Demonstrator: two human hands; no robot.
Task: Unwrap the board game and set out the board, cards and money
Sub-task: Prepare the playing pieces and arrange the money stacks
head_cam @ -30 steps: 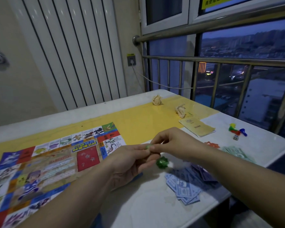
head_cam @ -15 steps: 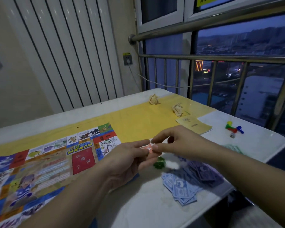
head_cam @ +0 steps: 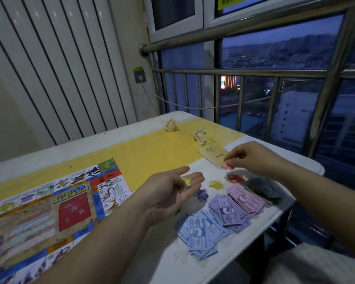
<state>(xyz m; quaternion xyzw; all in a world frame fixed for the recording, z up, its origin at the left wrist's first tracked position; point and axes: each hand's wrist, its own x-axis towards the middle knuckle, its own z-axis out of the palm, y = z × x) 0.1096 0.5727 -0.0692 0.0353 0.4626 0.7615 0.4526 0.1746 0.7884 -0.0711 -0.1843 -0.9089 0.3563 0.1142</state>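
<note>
The colourful game board (head_cam: 49,201) lies flat on the left of the table. My left hand (head_cam: 168,195) is palm up beside the board, fingers relaxed, with small yellow tokens (head_cam: 186,181) resting on them. My right hand (head_cam: 250,156) hovers farther right and pinches a small red token (head_cam: 226,166) above a heap of red tokens (head_cam: 235,178). A yellow token (head_cam: 215,184) and a purple token (head_cam: 202,194) lie between the hands. Play money is spread in blue (head_cam: 201,230), purple (head_cam: 230,212), pink (head_cam: 246,198) and dark (head_cam: 263,187) piles. A stack of yellow cards (head_cam: 212,154) lies behind my right hand.
Two crumpled paper balls (head_cam: 171,125) (head_cam: 200,136) sit on the yellow strip at the far side of the table (head_cam: 131,269). A steel railing (head_cam: 234,71) and window stand just beyond the table's right edge. A cable runs from a wall socket (head_cam: 139,75).
My hands were together picking at a token; they have now drawn apart. The right hand moved right and away with a red token, and the left hand opened palm up.
</note>
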